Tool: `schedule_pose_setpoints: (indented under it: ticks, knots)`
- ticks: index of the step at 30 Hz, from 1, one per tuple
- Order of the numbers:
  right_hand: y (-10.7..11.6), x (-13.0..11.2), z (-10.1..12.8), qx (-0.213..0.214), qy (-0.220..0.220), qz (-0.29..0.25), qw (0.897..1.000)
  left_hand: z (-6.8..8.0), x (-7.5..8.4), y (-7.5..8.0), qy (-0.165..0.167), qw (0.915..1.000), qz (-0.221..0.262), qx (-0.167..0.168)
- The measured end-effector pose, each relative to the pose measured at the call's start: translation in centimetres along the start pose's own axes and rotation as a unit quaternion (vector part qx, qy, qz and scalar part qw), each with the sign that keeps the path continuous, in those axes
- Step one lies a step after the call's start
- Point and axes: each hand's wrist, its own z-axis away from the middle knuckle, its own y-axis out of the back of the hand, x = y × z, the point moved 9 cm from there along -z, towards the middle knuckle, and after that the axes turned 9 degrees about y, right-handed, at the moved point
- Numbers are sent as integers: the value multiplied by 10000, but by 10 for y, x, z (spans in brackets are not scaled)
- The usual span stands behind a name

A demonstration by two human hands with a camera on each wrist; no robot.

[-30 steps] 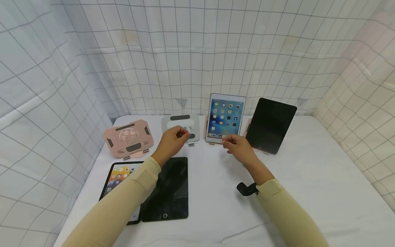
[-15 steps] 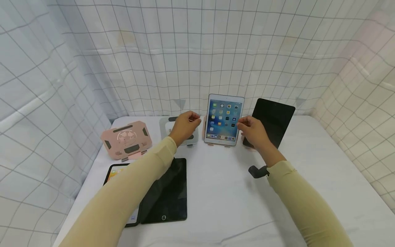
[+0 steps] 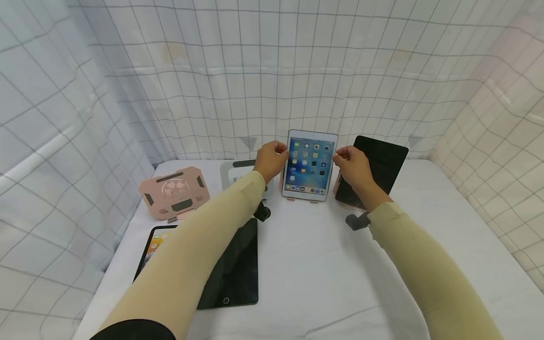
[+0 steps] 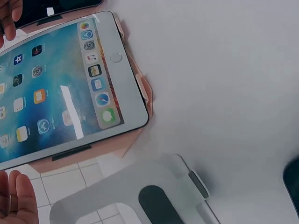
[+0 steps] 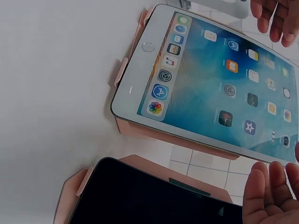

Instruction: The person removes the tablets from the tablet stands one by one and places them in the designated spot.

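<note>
A white tablet (image 3: pixel 310 165) with a lit home screen leans upright on a pink stand (image 4: pixel 121 142). At its left edge is my left hand (image 3: pixel 271 160), fingers loosely bent, the tips at or very near the rim. My right hand (image 3: pixel 353 165) is at the opposite edge; the right wrist view shows its relaxed fingers (image 5: pixel 275 189) right beside the rim. Whether either hand touches the tablet is hard to tell. Behind the right hand, a black tablet (image 3: pixel 384 158) with a dark screen leans on another pink stand (image 5: pixel 70 198).
A grey stand (image 4: pixel 112 179) without a tablet is left of the white tablet, partly behind the left arm. Further left is a pink stand (image 3: pixel 174 191). Two tablets lie flat in front, a dark one (image 3: pixel 238 274) and a lit one (image 3: pixel 154 241), both partly covered by the left sleeve.
My left hand has moved right, from the grey stand to the white tablet's left edge. My right hand has gone from the tablet's lower edge up and right to its right edge.
</note>
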Motion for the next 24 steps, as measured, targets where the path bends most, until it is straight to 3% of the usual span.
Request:
schedule_pose_setpoints:
  ticks: [7,16,24]
  knots:
    - [-3,2,-7,173,-175,-278,9993,-4,10,1,-23,9992,202,337]
    - [-5,8,-14,306,-311,-375,9983,-4,8,-2,64,9997,-53,223]
    - [-7,12,-14,383,-435,-497,9971,-14,0,-8,220,9994,69,241]
